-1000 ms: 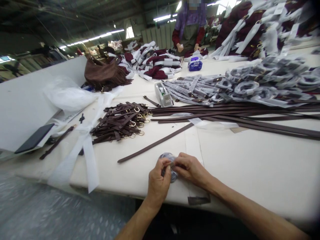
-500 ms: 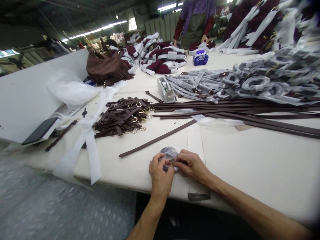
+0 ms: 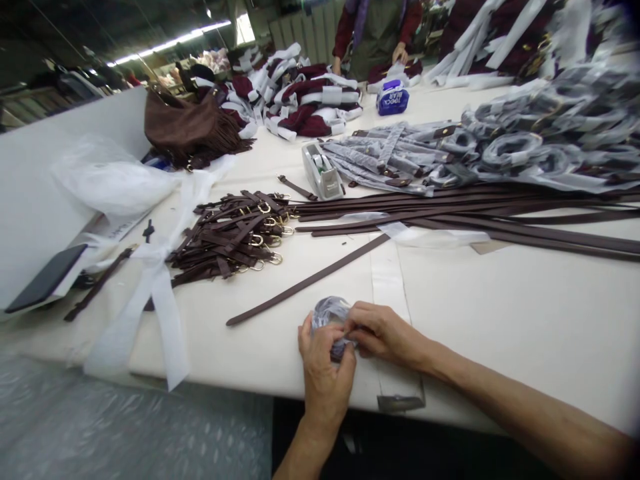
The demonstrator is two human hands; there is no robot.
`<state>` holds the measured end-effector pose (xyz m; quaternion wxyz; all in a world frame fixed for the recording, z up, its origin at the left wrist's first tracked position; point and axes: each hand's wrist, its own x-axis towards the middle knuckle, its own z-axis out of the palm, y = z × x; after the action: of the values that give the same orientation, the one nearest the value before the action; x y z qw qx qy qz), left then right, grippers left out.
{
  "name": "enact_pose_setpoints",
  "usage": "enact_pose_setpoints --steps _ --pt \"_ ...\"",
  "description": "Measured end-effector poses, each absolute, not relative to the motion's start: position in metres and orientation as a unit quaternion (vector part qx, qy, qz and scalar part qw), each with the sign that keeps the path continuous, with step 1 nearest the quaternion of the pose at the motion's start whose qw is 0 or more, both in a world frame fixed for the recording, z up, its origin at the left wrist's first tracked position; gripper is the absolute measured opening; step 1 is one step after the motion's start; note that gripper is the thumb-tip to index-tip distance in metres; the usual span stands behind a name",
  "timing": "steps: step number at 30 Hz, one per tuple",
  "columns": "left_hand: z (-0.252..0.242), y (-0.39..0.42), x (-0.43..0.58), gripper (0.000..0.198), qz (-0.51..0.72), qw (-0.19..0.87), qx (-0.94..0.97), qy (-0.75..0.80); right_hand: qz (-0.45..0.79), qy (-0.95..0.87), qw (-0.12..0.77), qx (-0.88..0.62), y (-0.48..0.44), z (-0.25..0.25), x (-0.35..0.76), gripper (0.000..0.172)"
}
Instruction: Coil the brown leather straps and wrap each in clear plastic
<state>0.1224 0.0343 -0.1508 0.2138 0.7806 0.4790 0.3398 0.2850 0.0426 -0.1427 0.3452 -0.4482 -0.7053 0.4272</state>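
Near the front edge of the table, a coiled strap (image 3: 327, 309) in greyish plastic wrapping stands between my hands. My left hand (image 3: 325, 363) is closed around its near left side, thumb and fingers on the coil. From the right, my right hand (image 3: 383, 333) pinches the coil's edge; its fingertips meet the left hand's, and the exact bit they grip is hidden. A single dark brown leather strap (image 3: 305, 280) lies diagonally just beyond. Behind it is a heap of short brown straps with gold buckles (image 3: 235, 233).
A grey tape dispenser (image 3: 323, 175) stands mid-table beside long brown straps (image 3: 450, 217). Wrapped straps (image 3: 515, 153) pile up at the right. White wrapping strips (image 3: 167, 320) hang over the front left edge. A brown fringed bag (image 3: 185, 127) sits behind. Across the table, a person (image 3: 377, 40) handles maroon goods.
The view has shifted a little, so the table things appear further left. Both hands stay on the coiled strap, with the left hand turned slightly around it.
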Motion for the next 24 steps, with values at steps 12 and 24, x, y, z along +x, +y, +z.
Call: enact_pose_setpoints --steps 12,24 --pt "-0.152 0.038 0.115 0.022 0.321 0.205 0.836 0.396 0.413 -0.757 0.359 -0.358 0.048 -0.152 0.302 0.013" --pt "-0.152 0.039 0.103 0.016 0.251 0.147 0.881 0.372 0.364 -0.805 0.287 -0.370 0.040 -0.136 0.305 0.014"
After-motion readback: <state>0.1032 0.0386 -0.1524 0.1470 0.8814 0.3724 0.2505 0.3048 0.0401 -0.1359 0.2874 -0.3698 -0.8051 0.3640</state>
